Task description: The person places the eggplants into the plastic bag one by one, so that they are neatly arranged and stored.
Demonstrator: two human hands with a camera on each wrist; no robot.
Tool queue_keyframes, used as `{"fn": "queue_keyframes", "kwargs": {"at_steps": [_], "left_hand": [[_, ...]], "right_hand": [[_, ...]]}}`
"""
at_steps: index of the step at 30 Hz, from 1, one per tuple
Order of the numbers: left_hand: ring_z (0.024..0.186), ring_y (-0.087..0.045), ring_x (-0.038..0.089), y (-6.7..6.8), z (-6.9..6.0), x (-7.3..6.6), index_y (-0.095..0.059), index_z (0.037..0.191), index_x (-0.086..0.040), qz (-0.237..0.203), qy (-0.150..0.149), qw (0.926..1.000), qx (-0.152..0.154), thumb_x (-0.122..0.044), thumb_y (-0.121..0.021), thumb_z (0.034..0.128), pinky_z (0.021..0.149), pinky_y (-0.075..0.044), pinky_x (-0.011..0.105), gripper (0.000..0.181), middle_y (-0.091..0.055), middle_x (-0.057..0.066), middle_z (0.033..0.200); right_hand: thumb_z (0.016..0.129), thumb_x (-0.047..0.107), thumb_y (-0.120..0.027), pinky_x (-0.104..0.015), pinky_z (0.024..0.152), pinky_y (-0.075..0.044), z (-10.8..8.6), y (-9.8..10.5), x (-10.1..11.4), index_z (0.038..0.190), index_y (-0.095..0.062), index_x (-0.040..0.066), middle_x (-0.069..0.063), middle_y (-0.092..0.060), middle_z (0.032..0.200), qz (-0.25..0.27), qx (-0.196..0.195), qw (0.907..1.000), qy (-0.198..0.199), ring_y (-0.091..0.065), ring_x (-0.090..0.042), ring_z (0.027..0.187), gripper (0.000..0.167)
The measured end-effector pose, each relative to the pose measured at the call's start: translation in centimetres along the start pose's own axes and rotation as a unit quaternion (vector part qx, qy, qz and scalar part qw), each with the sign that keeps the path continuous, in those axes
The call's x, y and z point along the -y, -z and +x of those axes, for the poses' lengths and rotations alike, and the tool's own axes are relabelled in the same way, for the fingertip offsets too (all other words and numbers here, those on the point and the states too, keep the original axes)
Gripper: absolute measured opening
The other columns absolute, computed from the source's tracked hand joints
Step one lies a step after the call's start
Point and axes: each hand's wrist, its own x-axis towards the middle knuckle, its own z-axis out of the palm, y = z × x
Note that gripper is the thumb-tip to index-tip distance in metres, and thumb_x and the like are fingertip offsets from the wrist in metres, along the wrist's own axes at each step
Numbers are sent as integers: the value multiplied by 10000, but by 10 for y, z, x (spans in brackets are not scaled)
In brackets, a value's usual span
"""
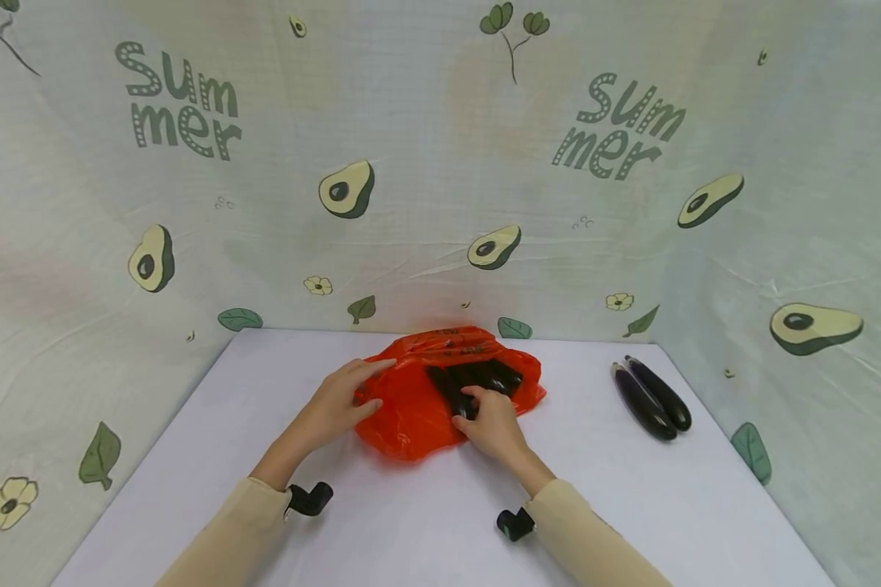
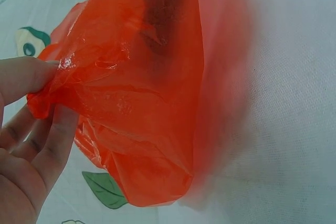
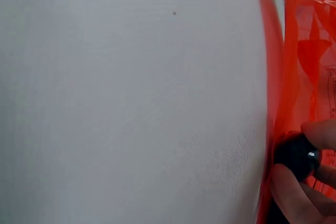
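Observation:
A red plastic bag (image 1: 407, 412) lies on the white table, with several dark eggplants (image 1: 493, 375) showing at its opening. My left hand (image 1: 338, 401) is at the bag's left side; in the left wrist view its thumb and fingers pinch a fold of the thin plastic (image 2: 58, 85). At the bag's front right, my right hand (image 1: 495, 428) grips the near end of an eggplant (image 1: 448, 390). The right wrist view shows that glossy rounded end (image 3: 296, 156) between thumb and fingers, against the red plastic. How far this eggplant reaches into the bag is partly hidden.
Two more eggplants (image 1: 642, 405) lie side by side near the table's right edge. Behind and beside the white table (image 1: 404, 530) hangs a pale cloth (image 1: 426, 106) printed with avocados and leaves. A black wrist camera (image 1: 310, 497) sits at each sleeve.

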Motion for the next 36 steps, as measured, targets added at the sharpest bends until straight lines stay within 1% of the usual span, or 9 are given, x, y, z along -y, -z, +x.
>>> {"fn": "queue_keyframes", "kwargs": {"at_steps": [3, 8, 12, 16, 19, 23, 27, 31, 36], "left_hand": [[1312, -581, 340, 0, 0, -1, -544, 1563, -226, -15, 32, 10000, 6, -36, -811, 930, 1001, -590, 502, 712, -627, 88, 1434], [1198, -609, 298, 1, -2, 0, -546, 1561, -238, 91, 143, 9999, 14, -38, -810, 931, 948, -616, 460, 713, -646, 72, 1337], [1095, -598, 232, 2, -3, 0, -549, 1557, -246, 125, 186, 9997, 7, -37, -813, 927, 907, -619, 411, 714, -641, 47, 1252], [1107, -599, 239, 1, -1, -1, -550, 1556, -234, 62, 122, 9999, 18, -38, -807, 932, 916, -618, 419, 703, -642, 62, 1286], [1130, -603, 237, 0, -1, -1, -550, 1556, -236, 53, 108, 9999, 15, -39, -808, 931, 928, -620, 429, 705, -642, 61, 1303], [1132, -602, 228, -1, -1, -1, -546, 1558, -255, 62, 123, 9999, 17, -41, -815, 927, 936, -620, 430, 719, -638, 47, 1283], [1120, -604, 222, -1, 0, 0, -546, 1559, -257, 109, 119, 9999, 12, -44, -819, 925, 934, -621, 423, 723, -638, 44, 1276], [1102, -601, 216, -1, 0, -1, -544, 1561, -249, 152, 118, 9998, 5, -43, -823, 921, 920, -624, 408, 728, -639, 45, 1269], [1108, -600, 221, -1, 0, -2, -540, 1565, -246, 97, 88, 9999, 18, -42, -818, 926, 921, -623, 406, 727, -637, 54, 1294]], "right_hand": [[870, 183, -886, -406, 770, -532, 2, -3, -1, 1300, -724, 18, -51, -673, 869, -62, -42, 10000, 14, -565, -203, 816, 488], [859, 203, -902, -431, 793, -573, 5, -6, -2, 1263, -737, 23, -68, -708, 916, -99, -119, 9999, 32, -591, -200, 822, 472], [862, 205, -902, -361, 726, -561, 7, -7, -2, 1226, -743, 12, -80, -703, 874, -72, -182, 9998, 74, -586, -184, 779, 442], [876, 230, -896, -310, 676, -505, 8, -5, -3, 1237, -735, 12, -68, -663, 816, -114, -139, 9998, 41, -551, -164, 747, 451], [888, 259, -887, -337, 735, -551, 6, 4, -2, 1262, -727, 25, -77, -691, 875, -83, -29, 10000, 12, -597, -187, 804, 469], [903, 246, -868, -405, 833, -605, -1, 28, -5, 1234, -753, 46, -103, -745, 998, -50, 95, 9999, 131, -675, -251, 932, 403], [921, 202, -844, -337, 761, -592, -9, 61, -14, 1201, -778, 78, -69, -763, 1023, -247, 254, 9993, 107, -666, -197, 851, 314], [944, 175, -814, -292, 689, -578, -17, 101, -31, 1237, -758, 60, -66, -772, 1038, -394, 407, 9983, 130, -641, -143, 757, 320], [958, 198, -790, -325, 716, -619, -26, 148, -65, 1291, -718, 61, -101, -775, 1082, -601, 376, 9974, 86, -712, -195, 857, 367]]}}
